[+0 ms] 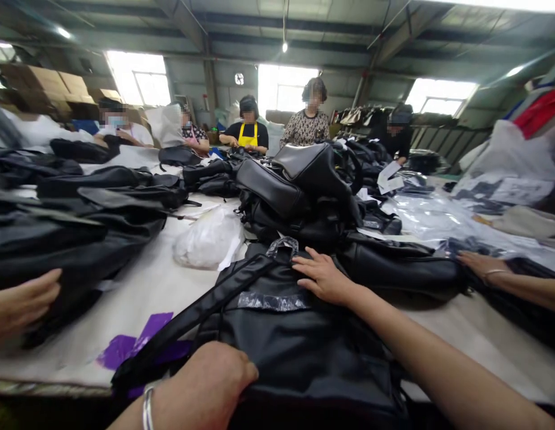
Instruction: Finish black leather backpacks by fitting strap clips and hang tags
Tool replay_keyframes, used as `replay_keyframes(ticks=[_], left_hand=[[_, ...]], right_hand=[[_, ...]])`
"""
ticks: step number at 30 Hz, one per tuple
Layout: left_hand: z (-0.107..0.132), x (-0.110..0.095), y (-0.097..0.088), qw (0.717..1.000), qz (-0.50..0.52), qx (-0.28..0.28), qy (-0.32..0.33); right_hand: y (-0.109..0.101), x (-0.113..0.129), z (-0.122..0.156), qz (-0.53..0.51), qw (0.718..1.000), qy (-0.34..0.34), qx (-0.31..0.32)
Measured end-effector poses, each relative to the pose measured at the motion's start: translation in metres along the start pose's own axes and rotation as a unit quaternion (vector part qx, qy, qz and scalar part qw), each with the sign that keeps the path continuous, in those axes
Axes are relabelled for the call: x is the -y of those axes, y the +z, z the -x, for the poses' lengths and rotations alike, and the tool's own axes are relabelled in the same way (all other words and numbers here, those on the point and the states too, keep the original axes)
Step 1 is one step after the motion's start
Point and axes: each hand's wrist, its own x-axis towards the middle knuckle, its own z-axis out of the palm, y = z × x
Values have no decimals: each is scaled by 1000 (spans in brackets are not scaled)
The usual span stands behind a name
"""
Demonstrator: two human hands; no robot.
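A black bag (295, 340) lies on the table right in front of me, its long strap (214, 304) running off to the left. My left hand (205, 385), a silver bangle on the wrist, is closed in a fist on the bag's near edge. My right hand (324, 278) rests flat on the top of the bag with its fingers stretched out, just below the plastic-wrapped handle (282, 245). A strip of clear plastic (270, 301) lies across the bag between my hands.
Piles of black bags (80, 233) (299, 191) cover the white table (156, 280). A white plastic bundle (208, 239) and purple paper (134, 343) lie left of my bag. Co-workers' hands reach in at far left (20, 304) and right (483, 266). Several people stand at the far end.
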Motion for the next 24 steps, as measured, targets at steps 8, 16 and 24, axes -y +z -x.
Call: replay_keyframes(ticks=[8,16,24], left_hand=[[6,3,0,1000,-7,-16,4],[68,97,-12,926,135,-289,-200],[79,147,29,901,175,-220,-330]], right_hand=[[9,87,40,-149,959,-130,203],[5,72,37,-224,948,-90,208],[48,72,40,-179,945,-88,257]])
